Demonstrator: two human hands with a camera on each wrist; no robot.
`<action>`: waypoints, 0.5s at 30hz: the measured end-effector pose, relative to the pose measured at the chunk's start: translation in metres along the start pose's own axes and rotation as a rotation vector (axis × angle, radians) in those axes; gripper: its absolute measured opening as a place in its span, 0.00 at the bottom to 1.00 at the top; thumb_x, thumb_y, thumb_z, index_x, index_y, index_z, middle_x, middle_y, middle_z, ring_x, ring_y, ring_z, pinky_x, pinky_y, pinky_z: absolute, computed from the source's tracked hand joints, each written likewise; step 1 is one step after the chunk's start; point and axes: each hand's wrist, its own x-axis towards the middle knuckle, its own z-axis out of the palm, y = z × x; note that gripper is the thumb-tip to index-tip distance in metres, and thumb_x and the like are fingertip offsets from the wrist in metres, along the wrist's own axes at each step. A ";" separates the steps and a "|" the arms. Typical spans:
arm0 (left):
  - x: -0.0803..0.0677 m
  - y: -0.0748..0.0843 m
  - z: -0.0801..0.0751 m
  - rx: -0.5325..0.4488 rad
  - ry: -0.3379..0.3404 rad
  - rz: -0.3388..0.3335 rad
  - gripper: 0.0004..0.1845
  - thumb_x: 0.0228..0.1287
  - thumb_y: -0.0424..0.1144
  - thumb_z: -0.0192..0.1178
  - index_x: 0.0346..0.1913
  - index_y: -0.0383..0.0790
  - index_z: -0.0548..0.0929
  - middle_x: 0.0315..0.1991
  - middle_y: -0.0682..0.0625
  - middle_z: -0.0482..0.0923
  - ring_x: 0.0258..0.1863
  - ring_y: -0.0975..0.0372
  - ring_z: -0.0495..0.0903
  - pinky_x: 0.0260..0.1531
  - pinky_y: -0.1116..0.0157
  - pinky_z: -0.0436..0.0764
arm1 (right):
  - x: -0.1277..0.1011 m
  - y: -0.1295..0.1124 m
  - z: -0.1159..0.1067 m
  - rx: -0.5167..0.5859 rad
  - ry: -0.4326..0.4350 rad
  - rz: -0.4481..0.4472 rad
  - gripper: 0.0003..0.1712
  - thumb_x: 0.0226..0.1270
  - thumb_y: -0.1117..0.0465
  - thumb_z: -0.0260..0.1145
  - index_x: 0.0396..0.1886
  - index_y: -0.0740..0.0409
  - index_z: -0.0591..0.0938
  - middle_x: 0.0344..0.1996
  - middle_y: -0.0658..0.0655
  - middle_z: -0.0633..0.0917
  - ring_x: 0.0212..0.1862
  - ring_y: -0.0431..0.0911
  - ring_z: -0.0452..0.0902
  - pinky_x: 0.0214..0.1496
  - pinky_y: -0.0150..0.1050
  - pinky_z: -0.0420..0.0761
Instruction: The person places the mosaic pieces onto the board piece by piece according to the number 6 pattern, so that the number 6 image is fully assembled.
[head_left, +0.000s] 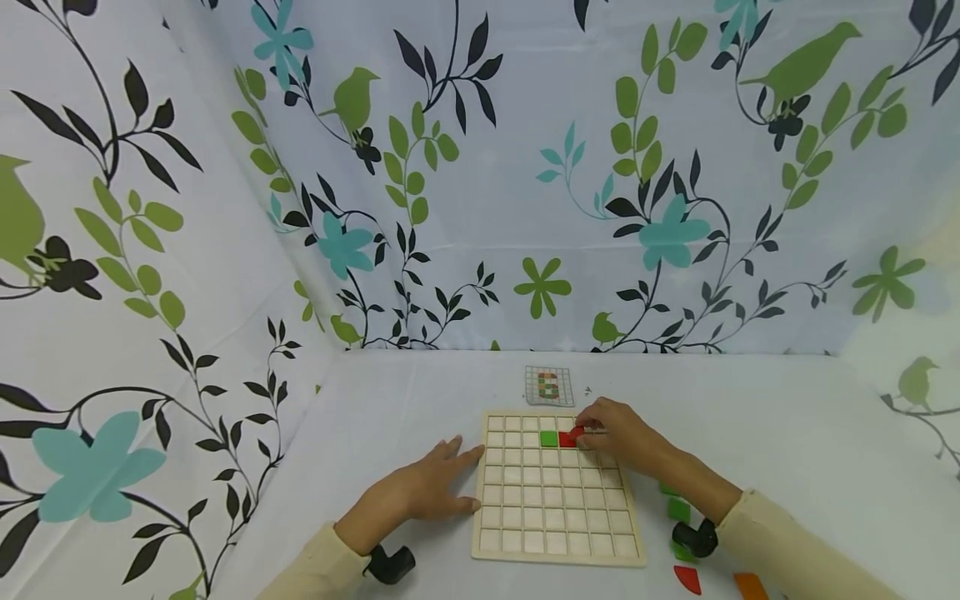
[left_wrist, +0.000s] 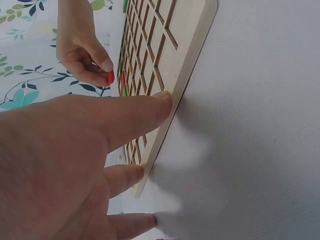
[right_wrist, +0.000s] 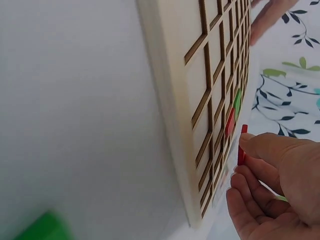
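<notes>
While R hand (head_left: 617,435) pinched thin, flat red piece (right_wrist: 241,155) over pale wooden gridded board (head_left: 551,477), approx. 1 o'clock, straight-fingered L hand (head_left: 429,485) touched its 9 o'clock edge; hasty lowering could've poss. bumped adj. flat red tile (head_left: 566,439).

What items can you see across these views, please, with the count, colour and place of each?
gridded board: 1, pale wood, on the table between the hands
green square tile: 1, green, in a board cell
red tile: 1, red, in the cell right of the green one
red piece: 1, red, in the right hand's fingers
pattern card: 1, multicoloured pattern on a grid, beyond the board
loose green pieces: at least 3, green, right of the board
quarter-circle piece: 1, red, below those
orange piece: 1, orange, bottom edge
tabletop: 1, white, under everything
printed fabric: count unclear, white with green, teal and black, behind and left
wrist devices: 2, black, one per wrist
sleeves: 2, cream, forearms
left hand: 1, board's left edge
right hand: 1, board's far right
</notes>
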 end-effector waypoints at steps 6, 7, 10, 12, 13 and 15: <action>0.002 0.000 0.000 0.009 -0.010 -0.016 0.43 0.63 0.59 0.66 0.78 0.55 0.62 0.78 0.42 0.52 0.76 0.46 0.50 0.62 0.38 0.66 | 0.016 -0.014 0.012 -0.039 0.003 -0.077 0.10 0.66 0.60 0.73 0.45 0.55 0.87 0.41 0.48 0.83 0.53 0.51 0.78 0.55 0.48 0.79; 0.002 0.000 0.000 0.010 -0.011 -0.018 0.43 0.63 0.59 0.66 0.78 0.55 0.62 0.78 0.42 0.52 0.76 0.46 0.50 0.62 0.38 0.66 | 0.019 -0.016 0.014 -0.051 0.002 -0.090 0.09 0.66 0.60 0.73 0.45 0.55 0.87 0.40 0.48 0.83 0.49 0.48 0.78 0.53 0.47 0.80; 0.002 0.000 0.000 0.012 -0.009 -0.024 0.43 0.63 0.60 0.66 0.78 0.55 0.62 0.78 0.42 0.52 0.76 0.46 0.51 0.62 0.39 0.66 | 0.026 -0.022 0.020 -0.091 -0.001 -0.126 0.09 0.66 0.60 0.72 0.44 0.55 0.87 0.40 0.49 0.82 0.46 0.45 0.78 0.51 0.44 0.80; 0.002 0.000 0.000 0.008 -0.011 -0.030 0.43 0.63 0.60 0.66 0.78 0.56 0.62 0.78 0.42 0.52 0.76 0.47 0.51 0.62 0.39 0.67 | 0.029 -0.026 0.023 -0.104 -0.007 -0.141 0.08 0.67 0.61 0.72 0.44 0.56 0.87 0.41 0.50 0.83 0.46 0.45 0.78 0.51 0.44 0.80; 0.002 -0.001 0.001 0.008 -0.012 -0.031 0.43 0.63 0.60 0.66 0.78 0.56 0.61 0.78 0.43 0.52 0.76 0.47 0.51 0.62 0.39 0.67 | 0.030 -0.028 0.024 -0.102 -0.011 -0.142 0.08 0.67 0.61 0.72 0.44 0.57 0.86 0.41 0.50 0.83 0.47 0.46 0.78 0.51 0.45 0.80; 0.002 -0.001 0.001 0.007 -0.015 -0.033 0.43 0.63 0.60 0.65 0.78 0.57 0.61 0.78 0.43 0.52 0.76 0.47 0.51 0.62 0.39 0.67 | 0.032 -0.031 0.026 -0.098 -0.021 -0.139 0.08 0.67 0.62 0.72 0.43 0.58 0.86 0.41 0.51 0.83 0.46 0.46 0.78 0.49 0.45 0.80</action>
